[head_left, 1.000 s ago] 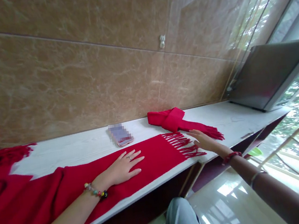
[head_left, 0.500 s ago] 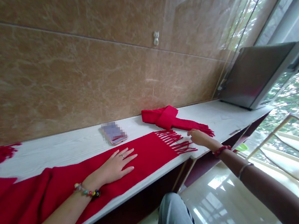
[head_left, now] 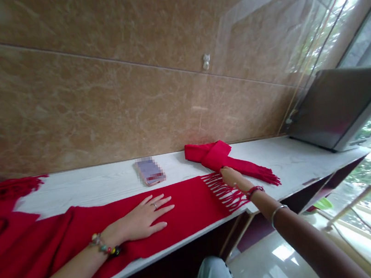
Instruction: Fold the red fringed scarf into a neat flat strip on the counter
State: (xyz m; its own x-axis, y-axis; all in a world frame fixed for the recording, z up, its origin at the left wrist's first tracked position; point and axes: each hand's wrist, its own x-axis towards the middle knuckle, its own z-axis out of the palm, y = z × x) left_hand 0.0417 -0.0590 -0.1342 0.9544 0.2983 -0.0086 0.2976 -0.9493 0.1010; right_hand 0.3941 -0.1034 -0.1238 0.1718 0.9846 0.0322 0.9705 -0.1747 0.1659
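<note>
A long red scarf point(head_left: 188, 203) is spread along the counter, its fringe point(head_left: 227, 195) laid out in strands at the right end. My left hand point(head_left: 144, 217) presses flat on the scarf, fingers spread, with a ring and a beaded bracelet on it. At the fringe's far corner, my right hand point(head_left: 232, 177) has its fingers curled together on the strands; the fingertips are partly hidden. Just behind that hand, a second red scarf point(head_left: 214, 155) lies folded across itself, its own fringe pointing right.
A phone point(head_left: 151, 171), partly blurred out, lies on the white counter point(head_left: 108, 183) behind the scarf. More red fabric point(head_left: 8, 188) is bunched at the left. A dark grey appliance point(head_left: 336, 102) stands at the right end. Behind rises a brown tiled wall point(head_left: 114, 108).
My right hand has moved left from beside the folded scarf onto the fringe of the spread one. My left hand stays flat on the scarf. The view has shifted slightly.
</note>
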